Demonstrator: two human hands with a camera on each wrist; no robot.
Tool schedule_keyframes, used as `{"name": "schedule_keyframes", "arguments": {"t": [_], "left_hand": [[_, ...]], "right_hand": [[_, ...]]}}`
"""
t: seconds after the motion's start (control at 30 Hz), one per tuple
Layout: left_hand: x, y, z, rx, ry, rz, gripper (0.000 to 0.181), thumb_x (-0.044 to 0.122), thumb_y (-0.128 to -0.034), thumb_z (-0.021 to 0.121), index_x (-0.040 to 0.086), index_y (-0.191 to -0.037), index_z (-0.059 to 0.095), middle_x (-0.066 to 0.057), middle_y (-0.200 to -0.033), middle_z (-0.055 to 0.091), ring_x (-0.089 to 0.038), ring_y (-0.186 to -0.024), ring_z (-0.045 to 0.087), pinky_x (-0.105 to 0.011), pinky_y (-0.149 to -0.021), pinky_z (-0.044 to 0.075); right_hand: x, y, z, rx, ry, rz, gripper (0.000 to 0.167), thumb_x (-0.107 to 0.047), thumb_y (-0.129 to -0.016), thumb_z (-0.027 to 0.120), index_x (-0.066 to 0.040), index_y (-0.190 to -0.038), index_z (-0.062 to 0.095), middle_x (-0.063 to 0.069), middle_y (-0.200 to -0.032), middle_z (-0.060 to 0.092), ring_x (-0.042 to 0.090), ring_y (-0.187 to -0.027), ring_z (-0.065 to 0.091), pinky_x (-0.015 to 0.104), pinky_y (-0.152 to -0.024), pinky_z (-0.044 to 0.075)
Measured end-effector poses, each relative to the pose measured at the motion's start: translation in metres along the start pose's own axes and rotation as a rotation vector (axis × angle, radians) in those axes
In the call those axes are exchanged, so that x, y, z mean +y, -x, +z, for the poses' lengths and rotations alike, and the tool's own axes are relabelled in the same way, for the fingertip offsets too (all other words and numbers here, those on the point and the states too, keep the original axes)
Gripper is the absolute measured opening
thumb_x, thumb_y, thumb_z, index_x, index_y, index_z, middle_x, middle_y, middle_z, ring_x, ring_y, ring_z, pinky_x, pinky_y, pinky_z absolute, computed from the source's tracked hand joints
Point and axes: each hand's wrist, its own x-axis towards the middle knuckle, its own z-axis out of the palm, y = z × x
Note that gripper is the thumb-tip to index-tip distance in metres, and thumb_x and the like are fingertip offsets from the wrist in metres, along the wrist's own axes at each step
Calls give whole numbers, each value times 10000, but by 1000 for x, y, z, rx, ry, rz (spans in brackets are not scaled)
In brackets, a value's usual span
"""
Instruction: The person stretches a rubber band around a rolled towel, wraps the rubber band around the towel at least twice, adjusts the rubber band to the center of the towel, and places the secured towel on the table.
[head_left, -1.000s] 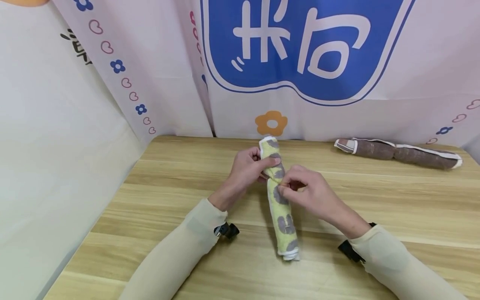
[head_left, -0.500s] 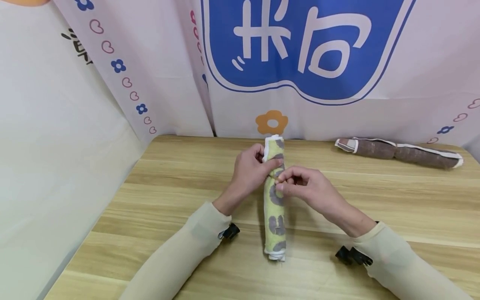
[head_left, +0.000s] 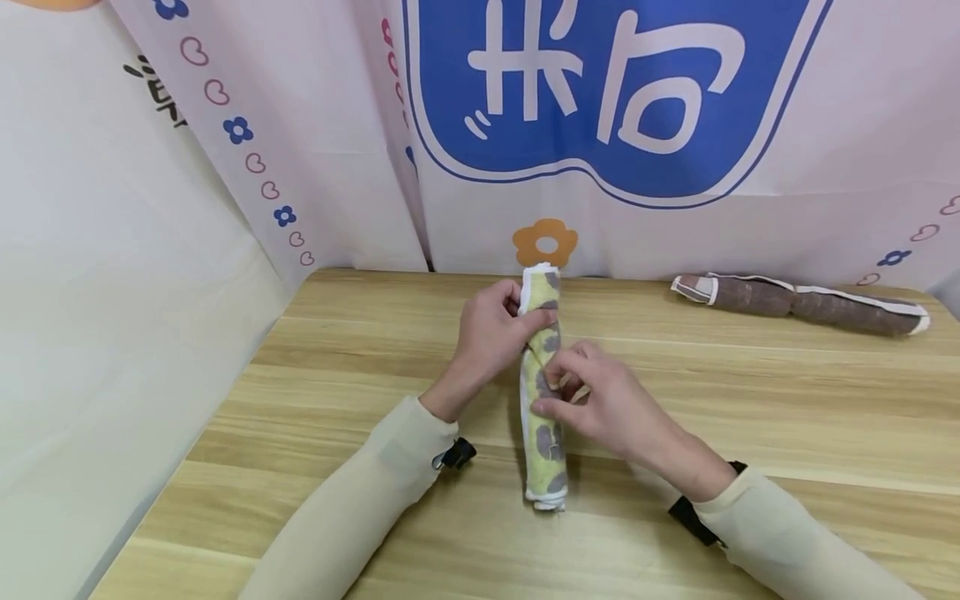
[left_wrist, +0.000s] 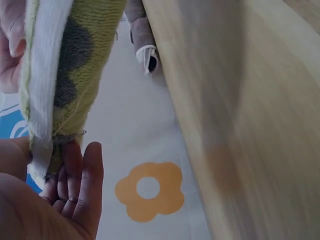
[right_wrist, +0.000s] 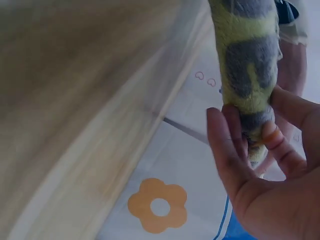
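A rolled towel [head_left: 543, 442], yellow-green with grey patches and white edging, stands out lengthwise over the table in the head view. My left hand [head_left: 487, 329] grips its upper half, thumb across the front and fingers behind. At the towel's narrowed middle, my right hand [head_left: 611, 404] pinches a thin orange-brown rubber band [right_wrist: 258, 144], pulled a little away from the roll. Most of the band is hidden by fingers and cloth. In the left wrist view the towel's white edge strip [left_wrist: 46, 75] runs along the roll.
A brown rolled towel [head_left: 757, 298] with white edging, narrowed at its middle, lies at the table's back right. Behind the wooden table [head_left: 337, 367] hangs a printed cloth [head_left: 465, 225] with an orange flower and blue sign.
The green towel's lower end swung left, then the roll shifted slightly left and up. My right hand has moved down a little along the roll, the band stretching with it.
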Motion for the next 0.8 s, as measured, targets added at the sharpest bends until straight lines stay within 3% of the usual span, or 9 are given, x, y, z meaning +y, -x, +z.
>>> {"name": "schedule_keyframes", "arguments": {"t": [0.1, 0.2, 0.3, 0.37, 0.43, 0.5, 0.57, 0.63, 0.8], "left_hand": [[-3, -1, -2, -10, 48, -11, 249, 173, -873, 858, 50, -880, 641, -53, -767, 663, -126, -613, 608, -259, -510, 522], [-7, -4, -2, -86, 178, -37, 253, 210, -929, 831, 25, -947, 660, -77, -827, 680, -151, -650, 651, -337, -556, 595], [-13, -9, -2, -236, 350, -106, 307, 271, -993, 761, -9, -1106, 700, -102, -946, 703, -190, -773, 693, -425, -679, 636], [-18, -11, -5, -359, 416, -162, 372, 293, -1019, 706, -4, -1243, 706, -107, -1029, 719, -203, -878, 698, -433, -771, 629], [-21, -13, -7, -467, 453, -203, 428, 278, -1023, 681, -5, -1345, 682, -124, -1104, 734, -218, -962, 699, -437, -835, 616], [-22, -15, -9, -526, 469, -220, 442, 250, -1016, 684, -12, -1371, 665, -134, -1146, 735, -220, -1002, 696, -443, -868, 605], [-21, -15, -10, -531, 484, -218, 412, 210, -1006, 709, -23, -1343, 669, -138, -1160, 728, -225, -999, 700, -474, -879, 605], [-19, -14, -9, -486, 480, -203, 357, 173, -984, 745, -32, -1270, 686, -137, -1123, 720, -218, -952, 700, -498, -854, 615], [-10, -7, 1, -332, 347, -98, 253, 103, -923, 823, -32, -1090, 688, -117, -969, 705, -187, -794, 674, -394, -710, 634]], "right_hand": [[3, 0, 4, 12, 18, -33, 259, -28, -886, 857, -113, -965, 626, 53, -1012, 606, 186, -877, 680, 272, -720, 606], [8, -2, 0, 23, -39, 34, 263, -4, -899, 835, -113, -981, 610, 60, -1021, 634, 198, -875, 695, 283, -708, 609], [14, -4, -7, 30, -190, 147, 256, 12, -915, 811, -83, -1004, 590, 101, -1029, 651, 231, -883, 706, 331, -711, 623], [18, -5, -12, 29, -300, 207, 250, 22, -917, 802, -56, -1015, 586, 129, -1035, 645, 260, -888, 702, 368, -709, 632], [21, -7, -15, 26, -340, 211, 239, 19, -914, 805, -38, -1013, 594, 142, -1034, 642, 274, -915, 691, 385, -751, 627], [23, -8, -18, 21, -339, 201, 226, -5, -912, 812, -43, -1014, 614, 129, -1028, 652, 282, -936, 677, 387, -773, 615], [23, -9, -20, 30, -298, 195, 212, -56, -912, 828, -69, -1015, 643, 98, -1006, 660, 268, -947, 652, 346, -787, 582], [23, -10, -21, 43, -301, 213, 197, -89, -918, 829, -72, -1021, 662, 85, -979, 643, 253, -931, 619, 339, -774, 569], [17, -9, -20, 93, -492, 357, 256, -111, -924, 831, 0, -1059, 645, 85, -935, 585, 202, -840, 603, 372, -750, 608]]}}
